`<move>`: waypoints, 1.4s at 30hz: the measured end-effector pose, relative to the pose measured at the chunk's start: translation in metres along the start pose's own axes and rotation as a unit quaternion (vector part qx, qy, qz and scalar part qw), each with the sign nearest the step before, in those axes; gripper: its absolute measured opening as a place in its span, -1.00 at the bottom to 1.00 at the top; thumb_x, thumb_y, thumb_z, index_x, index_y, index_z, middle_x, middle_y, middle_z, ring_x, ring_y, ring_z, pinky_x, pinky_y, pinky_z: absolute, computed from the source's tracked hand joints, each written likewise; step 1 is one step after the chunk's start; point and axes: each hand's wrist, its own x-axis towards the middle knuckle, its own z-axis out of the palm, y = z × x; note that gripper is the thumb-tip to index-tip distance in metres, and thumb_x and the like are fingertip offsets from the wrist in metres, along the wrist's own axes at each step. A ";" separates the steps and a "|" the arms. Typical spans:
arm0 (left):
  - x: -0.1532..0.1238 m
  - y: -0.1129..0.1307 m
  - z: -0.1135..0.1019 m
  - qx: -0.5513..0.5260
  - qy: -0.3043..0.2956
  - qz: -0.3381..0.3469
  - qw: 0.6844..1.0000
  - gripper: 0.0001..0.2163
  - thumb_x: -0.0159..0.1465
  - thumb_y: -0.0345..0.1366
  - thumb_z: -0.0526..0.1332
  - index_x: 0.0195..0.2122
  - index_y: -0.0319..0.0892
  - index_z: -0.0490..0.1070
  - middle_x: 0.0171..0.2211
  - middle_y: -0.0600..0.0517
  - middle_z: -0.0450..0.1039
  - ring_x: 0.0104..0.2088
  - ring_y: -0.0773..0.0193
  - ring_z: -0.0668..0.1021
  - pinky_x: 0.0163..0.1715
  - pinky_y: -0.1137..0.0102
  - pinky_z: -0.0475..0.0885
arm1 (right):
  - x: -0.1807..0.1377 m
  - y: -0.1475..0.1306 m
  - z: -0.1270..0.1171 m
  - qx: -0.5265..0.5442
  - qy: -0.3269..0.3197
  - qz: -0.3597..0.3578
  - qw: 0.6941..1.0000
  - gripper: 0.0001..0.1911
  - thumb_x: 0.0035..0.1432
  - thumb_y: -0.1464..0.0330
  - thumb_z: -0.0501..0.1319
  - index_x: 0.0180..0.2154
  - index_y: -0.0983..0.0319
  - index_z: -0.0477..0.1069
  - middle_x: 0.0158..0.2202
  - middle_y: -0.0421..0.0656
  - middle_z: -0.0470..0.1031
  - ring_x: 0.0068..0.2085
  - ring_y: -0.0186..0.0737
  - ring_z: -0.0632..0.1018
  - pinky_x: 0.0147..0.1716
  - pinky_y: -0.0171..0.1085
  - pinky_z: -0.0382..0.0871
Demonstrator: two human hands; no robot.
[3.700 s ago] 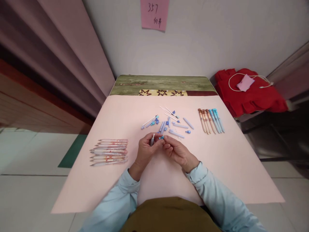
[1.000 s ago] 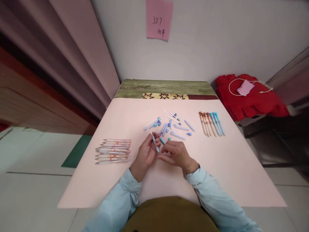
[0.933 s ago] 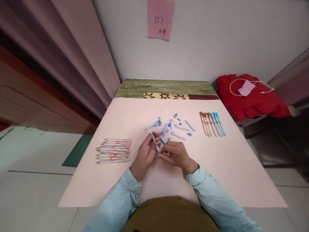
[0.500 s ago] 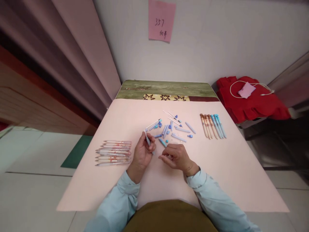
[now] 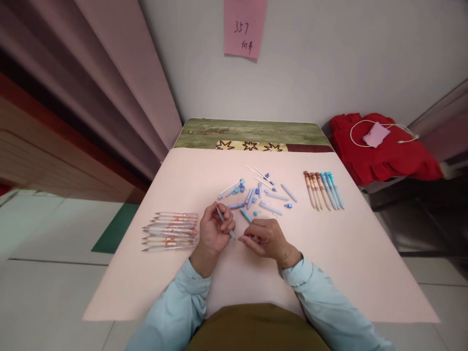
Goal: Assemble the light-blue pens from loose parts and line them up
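My left hand is closed around a grey-blue pen barrel. The barrel slants through the fingers, its narrow tip pointing down and right. My right hand is pinched just right of that tip; anything between its fingertips is hidden or too small to make out. Beyond the hands lie loose pen parts: pale blue barrels, a brighter blue barrel, thin white refills and small blue caps. A tiny teal piece rests near the right hand.
A row of white patterned pens lies at the left. On the right are brown-topped pens and blue-topped pens side by side. Behind the pale table cover is a green wooden surface. A red cloth with a white cable sits beyond the right edge.
A white refill stuck out of the barrel's upper end before; now it no longer shows there. The barrel's tip now reaches further below the left fingers. The right hand stays pinched, slightly further left.
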 end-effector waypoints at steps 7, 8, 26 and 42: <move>0.003 -0.003 -0.001 -0.027 0.017 0.002 0.999 -0.79 0.31 -0.28 0.13 -0.47 -0.21 0.34 -0.61 0.13 0.25 -0.75 0.55 0.12 -0.77 0.59 0.02 | 0.000 0.000 0.000 0.016 -0.011 -0.003 1.000 -0.75 0.22 0.23 0.23 -0.48 0.19 0.44 -0.57 -0.22 0.42 -0.56 -0.36 0.39 -0.53 -0.33 0.13; 0.003 -0.002 -0.002 -0.032 0.018 0.002 0.999 -0.79 0.31 -0.28 0.13 -0.47 -0.21 0.33 -0.61 0.14 0.24 -0.75 0.56 0.12 -0.77 0.60 0.02 | 0.000 0.000 0.001 0.021 -0.015 -0.003 1.000 -0.76 0.22 0.23 0.24 -0.46 0.19 0.45 -0.56 -0.22 0.44 -0.55 -0.36 0.40 -0.52 -0.33 0.14; 0.001 -0.013 0.024 0.041 0.080 0.038 0.995 -0.83 0.29 -0.23 0.24 -0.15 -0.17 0.41 -0.47 0.10 0.41 -0.59 0.43 0.38 -0.57 0.51 0.35 | 0.006 -0.025 0.025 0.064 0.059 0.177 0.980 -0.82 0.11 0.38 0.17 -0.53 0.18 0.32 -0.57 -0.24 0.44 -0.55 -0.35 0.40 -0.50 -0.35 0.19; 0.012 0.011 0.030 0.112 0.104 0.024 0.988 -0.82 0.28 -0.23 0.27 -0.20 -0.23 0.41 -0.55 0.15 0.31 -0.71 0.56 0.19 -0.72 0.60 0.10 | 0.012 -0.001 -0.012 -0.011 0.077 0.220 0.972 -0.73 0.25 0.31 0.13 -0.50 0.19 0.41 -0.55 -0.24 0.45 -0.51 -0.36 0.43 -0.46 -0.37 0.19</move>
